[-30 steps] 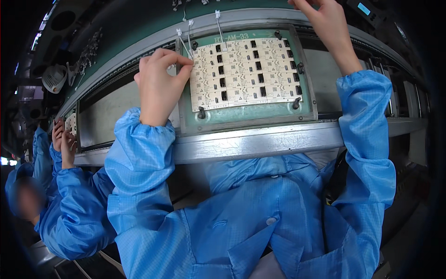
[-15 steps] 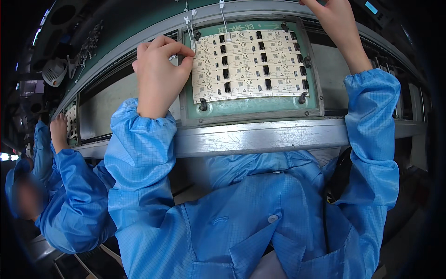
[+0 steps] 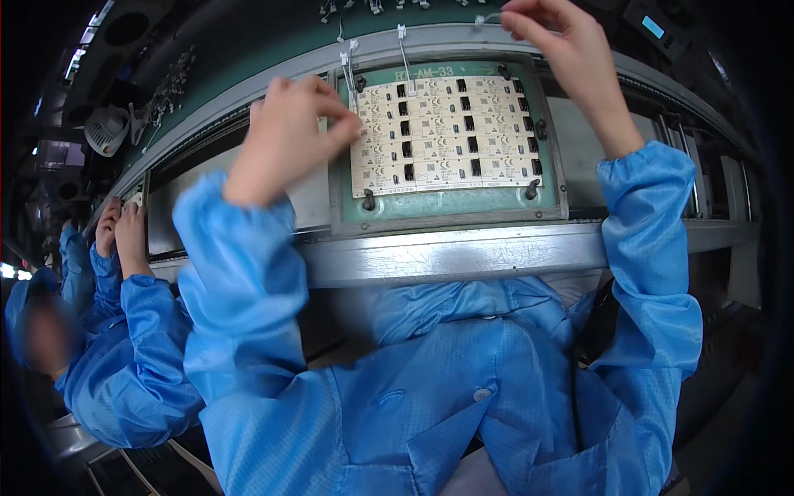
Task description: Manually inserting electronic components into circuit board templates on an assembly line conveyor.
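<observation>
A cream circuit board panel (image 3: 442,124) with rows of black parts lies in a green fixture (image 3: 447,213) in front of me. White-plugged wire leads (image 3: 404,58) stand at its far edge, in the middle and at the left corner. My left hand (image 3: 289,136), smeared by motion, is over the panel's left edge with thumb and forefinger near the board; whether anything is between them is unclear. Up at the far right, beyond the fixture, my right hand (image 3: 566,50) pinches a short wire lead (image 3: 490,18) with a white plug at its end.
A metal rail (image 3: 447,255) runs along the near side of the line. More leads (image 3: 376,7) lie on the green bench at the back, and a pile of them (image 3: 169,91) at left. A co-worker's hands (image 3: 124,231) work on the line to my left; a white fan-like device (image 3: 107,131) stands beyond.
My left hand has blurred into motion beside the panel's left edge. The right hand has come lower and leftward, and a lead now shows in its fingers. The co-worker's second hand has appeared.
</observation>
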### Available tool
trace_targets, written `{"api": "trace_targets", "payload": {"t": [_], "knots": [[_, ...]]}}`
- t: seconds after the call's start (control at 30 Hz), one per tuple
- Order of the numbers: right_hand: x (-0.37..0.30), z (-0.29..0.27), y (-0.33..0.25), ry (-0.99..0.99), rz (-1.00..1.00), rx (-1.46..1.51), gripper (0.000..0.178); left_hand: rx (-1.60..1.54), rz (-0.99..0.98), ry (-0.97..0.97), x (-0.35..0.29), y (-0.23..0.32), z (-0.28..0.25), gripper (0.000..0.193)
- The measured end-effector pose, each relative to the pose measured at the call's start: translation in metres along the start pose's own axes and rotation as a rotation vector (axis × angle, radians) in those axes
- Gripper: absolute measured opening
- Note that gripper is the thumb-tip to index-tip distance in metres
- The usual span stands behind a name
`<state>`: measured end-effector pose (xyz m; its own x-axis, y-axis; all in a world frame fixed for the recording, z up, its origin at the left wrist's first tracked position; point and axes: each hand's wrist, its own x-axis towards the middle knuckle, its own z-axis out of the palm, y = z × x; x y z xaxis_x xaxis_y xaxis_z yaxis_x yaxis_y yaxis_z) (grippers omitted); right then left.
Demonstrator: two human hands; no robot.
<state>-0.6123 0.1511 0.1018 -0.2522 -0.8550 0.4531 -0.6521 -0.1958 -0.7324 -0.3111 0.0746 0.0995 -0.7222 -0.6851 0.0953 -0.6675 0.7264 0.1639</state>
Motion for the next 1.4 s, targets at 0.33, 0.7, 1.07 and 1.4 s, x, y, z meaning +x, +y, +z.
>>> {"api": "trace_targets", "payload": {"t": [0.33,0.7,1.07,1.4], "knots": [[-0.019,0.026,0.009,-0.22,0.029,0.071,0.016,0.141,0.149,0.216,0.11,-0.095,0.037,0.02],[-0.021,0.053,-0.033,-0.138,-0.244,-0.237,0.014,0.264,0.397,0.22,0.115,-0.096,0.037,0.02],[-0.042,0.082,-0.017,-0.276,-0.539,-0.335,0.009,0.237,0.29,0.37,0.091,-0.093,0.042,0.012],[-0.046,0.071,-0.022,-0.347,-0.326,-0.307,0.007,0.371,0.208,0.392,0.095,-0.084,0.044,0.012]]}}
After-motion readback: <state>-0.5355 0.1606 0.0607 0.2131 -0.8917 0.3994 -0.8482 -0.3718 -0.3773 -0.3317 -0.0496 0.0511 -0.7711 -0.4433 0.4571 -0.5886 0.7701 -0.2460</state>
